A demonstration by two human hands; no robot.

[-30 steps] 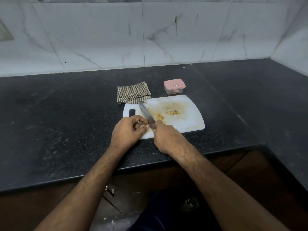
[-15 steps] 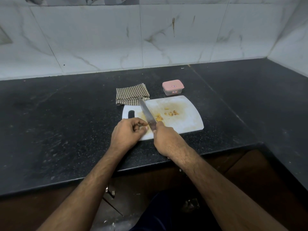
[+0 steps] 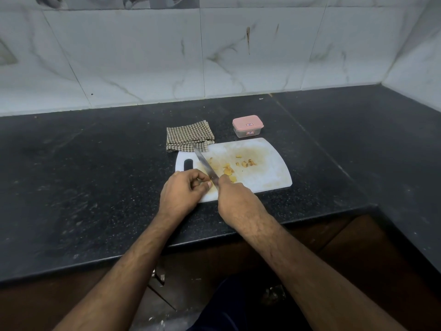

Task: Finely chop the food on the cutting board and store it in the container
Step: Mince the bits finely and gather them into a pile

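Head view — pink-lidded container (image 3: 248, 127) closed, contents unseen, behind cutting board (image 3: 267, 168)

Cutting board (image 3: 267, 173) sits mid-counter (image 3: 95, 187), near the front edge. Obstacles: folded checked cloth (image 3: 188, 134) at 11 o'clock of the board, touching its far left corner; knife (image 3: 205, 163) tip reaches over the cloth's near edge. Pink-lidded container (image 3: 247, 126) at 1 o'clock, just beside the far edge, lid on. Both hands crowd the board's near left: left hand (image 3: 181, 189) curled at 7 o'clock, right hand (image 3: 235, 199) w/ knife at 6, blade slanting twd 11. Food bits (image 3: 245, 163) scattered mid-board. Free room: board's right half, counter at 3 and 9 o'clock, and the strip btwn cloth and container at 12. Wall (image 3: 238, 56) closes off the back.
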